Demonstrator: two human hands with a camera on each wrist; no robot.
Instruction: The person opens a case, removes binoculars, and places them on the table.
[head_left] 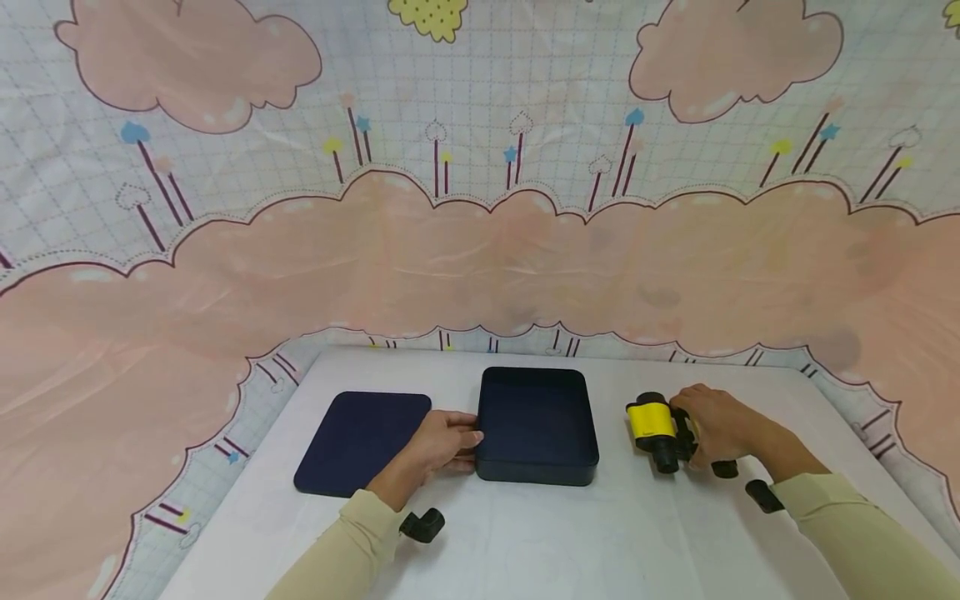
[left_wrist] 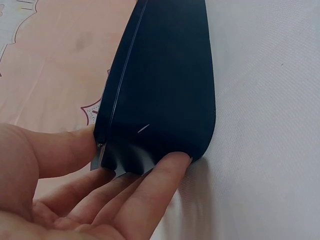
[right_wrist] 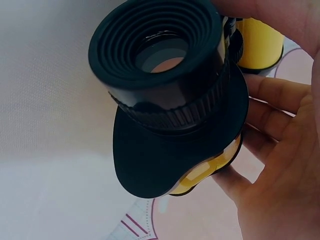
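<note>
A shallow dark navy box point(head_left: 536, 425), its top uncovered, sits mid-table. My left hand point(head_left: 442, 440) is at its left side: in the left wrist view the thumb lies at the rim and the fairly straight fingers point(left_wrist: 160, 185) touch the outer wall of the box point(left_wrist: 165, 75). To the right, my right hand point(head_left: 716, 421) grips yellow and black binoculars point(head_left: 651, 421) around the right-hand barrel. Up close in the right wrist view, a ribbed black eyepiece point(right_wrist: 160, 105) faces the camera, and the fingers point(right_wrist: 275, 120) curl behind the binoculars' body.
Left of the box lies a flat dark navy lid point(head_left: 360, 437), partly under the left forearm. A white cloth covers the table point(head_left: 540, 542). Behind it hangs a curtain point(head_left: 480, 258) printed with clouds. Black wrist devices point(head_left: 423, 525) show beside both sleeves.
</note>
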